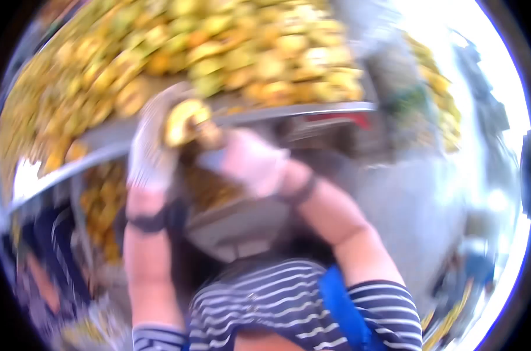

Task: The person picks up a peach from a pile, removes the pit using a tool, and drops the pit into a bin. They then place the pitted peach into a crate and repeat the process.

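Observation:
My left hand (154, 140), in a whitish knit glove, is closed around a yellow fruit half (186, 120) that looks like a peach with a dark hollow. Close beside it, my right hand (251, 161), in a pale pinkish glove, is curled shut. A brownish blurred piece (210, 134) shows between the hands, touching or almost touching the fruit. Motion smear hides what my right fingers grip. Both hands are just in front of the metal rim (300, 109) of a table heaped with yellow fruit pieces (219, 52).
Below my hands sits a container (219, 225) with yellowish bits inside. More fruit (102, 205) lies under the table at left. Another pile of fruit (438, 88) stands at right, beyond a grey floor (400, 205). Part of another person (49, 263) shows at lower left.

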Available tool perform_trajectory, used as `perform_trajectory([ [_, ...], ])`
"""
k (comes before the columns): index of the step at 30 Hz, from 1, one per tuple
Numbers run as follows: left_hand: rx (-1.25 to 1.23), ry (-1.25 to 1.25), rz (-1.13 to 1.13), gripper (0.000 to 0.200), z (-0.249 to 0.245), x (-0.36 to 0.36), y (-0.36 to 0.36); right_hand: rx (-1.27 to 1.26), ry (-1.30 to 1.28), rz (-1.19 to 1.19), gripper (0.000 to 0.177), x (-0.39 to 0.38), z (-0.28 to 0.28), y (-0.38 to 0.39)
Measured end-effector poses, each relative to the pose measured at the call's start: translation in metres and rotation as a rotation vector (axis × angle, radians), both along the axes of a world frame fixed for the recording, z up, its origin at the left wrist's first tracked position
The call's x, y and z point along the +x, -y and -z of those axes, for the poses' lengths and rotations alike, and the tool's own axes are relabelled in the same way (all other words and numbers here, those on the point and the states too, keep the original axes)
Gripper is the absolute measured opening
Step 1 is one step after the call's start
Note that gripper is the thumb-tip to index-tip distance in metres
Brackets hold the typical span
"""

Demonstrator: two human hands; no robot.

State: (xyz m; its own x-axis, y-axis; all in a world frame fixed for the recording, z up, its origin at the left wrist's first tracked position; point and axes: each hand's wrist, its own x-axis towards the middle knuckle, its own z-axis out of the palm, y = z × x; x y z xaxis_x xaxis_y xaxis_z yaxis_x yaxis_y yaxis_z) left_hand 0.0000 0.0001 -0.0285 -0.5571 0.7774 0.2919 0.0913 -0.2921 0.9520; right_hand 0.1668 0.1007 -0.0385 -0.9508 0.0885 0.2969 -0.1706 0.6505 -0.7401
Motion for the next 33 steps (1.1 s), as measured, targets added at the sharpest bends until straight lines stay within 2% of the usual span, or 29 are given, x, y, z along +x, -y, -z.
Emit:
perform_trajectory([
  [1,0.096,0.519,0.121,0.029,-0.021,0.026,0.002,0.243,0.237,-0.036,0.015,0.007,-0.026,0.001],
  [2,0.005,0.158,-0.013,0.03,-0.006,0.032,0.004,0.12,-0.033,0.018,0.014,-0.007,0.044,0.006],
  [3,-0.073,0.187,-0.175,0.031,0.018,0.025,-0.004,-0.325,-0.058,0.051,0.012,0.001,0.011,0.017],
  [4,-0.101,0.469,-0.086,0.027,0.001,0.036,-0.009,-0.727,0.173,0.017,0.014,-0.001,0.02,0.014],
  [6,-0.084,0.497,-0.095,0.025,-0.016,0.049,-0.015,-2.257,0.788,-0.612,0.04,-0.002,0.043,-0.004],
  [8,-0.125,0.518,-0.005,0.023,-0.024,0.045,-0.018,-2.24,0.728,-0.592,0.035,0.012,0.023,-0.004],
  [9,-0.12,0.517,0.014,0.023,-0.021,0.038,-0.019,-2.234,0.71,-0.58,0.035,0.012,0.03,-0.005],
  [11,-0.221,0.349,0.179,0.02,-0.016,0.024,-0.021,-2.223,0.774,-0.779,0.033,0.007,0.049,-0.005],
  [12,-0.22,0.347,0.189,0.02,-0.018,0.024,-0.022,-2.222,0.764,-0.773,0.033,0.008,0.054,-0.004],
  [15,-0.348,0.218,0.241,0.018,-0.027,0.027,-0.024,-2.128,0.733,-0.661,0.034,0.01,0.057,-0.001],
  [16,-0.346,0.219,0.251,0.018,-0.028,0.037,-0.026,-2.064,0.697,-0.551,0.037,0.008,0.057,-0.002],
  [18,-0.128,0.431,-0.042,0.019,-0.026,0.059,-0.029,-1.931,0.621,-0.346,0.045,0.003,0.053,-0.002],
  [19,-0.103,0.419,-0.1,0.021,-0.021,0.061,-0.03,-1.7,0.604,-0.159,0.05,0.004,0.045,0.001],
  [20,-0.106,0.419,-0.095,0.021,-0.017,0.051,-0.029,-1.704,0.599,-0.156,0.05,0.008,0.037,0.002],
  [22,-0.259,0.194,0.294,0.022,-0.016,0.023,-0.028,-1.517,0.532,-0.065,0.02,0.015,0.024,0.003],
  [24,-0.284,0.193,0.276,0.022,-0.02,0.022,-0.025,-1.471,0.493,-0.068,0.018,0.013,0.022,0.004],
  [25,-0.307,0.195,0.254,0.022,-0.022,0.024,-0.024,-1.424,0.46,-0.075,0.024,0.011,0.022,0.005],
  [26,-0.307,0.197,0.251,0.022,-0.02,0.029,-0.024,-1.424,0.464,-0.076,0.024,-0.008,0.054,0.008],
  [27,-0.202,0.278,0.103,0.022,-0.015,0.039,-0.023,-0.87,-0.079,0.054,0.024,-0.04,0.11,0.015],
  [28,-0.094,0.358,-0.046,0.021,-0.01,0.047,-0.024,-0.271,-0.573,0.167,0.024,-0.057,0.141,0.019],
  [29,-0.08,0.448,-0.156,0.022,-0.008,0.054,-0.026,-0.544,-0.285,0.099,0.024,-0.036,0.101,0.018],
  [30,-0.089,0.447,-0.165,0.022,-0.01,0.051,-0.027,-0.876,0.042,0.096,0.024,-0.014,0.057,0.018],
  [31,-0.147,0.314,-0.048,0.023,-0.013,0.046,-0.026,-1.124,0.33,0.167,0.024,0.008,0.01,0.018],
  [32,-0.217,0.186,0.052,0.023,-0.018,0.039,-0.023,-1.046,0.519,0.187,0.022,0.019,-0.006,0.014],
  [33,-0.3,0.113,0.101,0.022,-0.027,0.036,-0.023,-1.131,0.026,0.012,0.013,-0.006,0.071,0.02],
])
